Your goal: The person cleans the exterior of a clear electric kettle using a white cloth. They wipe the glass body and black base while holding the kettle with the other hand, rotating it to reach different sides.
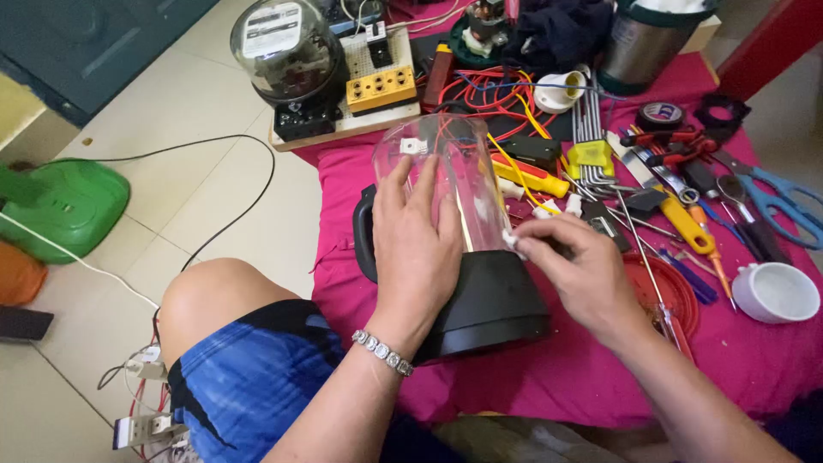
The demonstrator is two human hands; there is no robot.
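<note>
- We see a round white label (271,29) with dark print on top of the glass-domed electric meter (290,60) at the upper left, above the pink cloth (549,377).
- We see a small white sticker (412,146) near the rim of the clear blender jar (450,184), just above the fingertips of the left hand (417,249).
- We see a roll of dark tape (661,114) at the upper right whose round core face carries a pale printed label, lying beside the red-handled pliers (669,146).
- We find no screens, signs or packages elsewhere among the tools.
</note>
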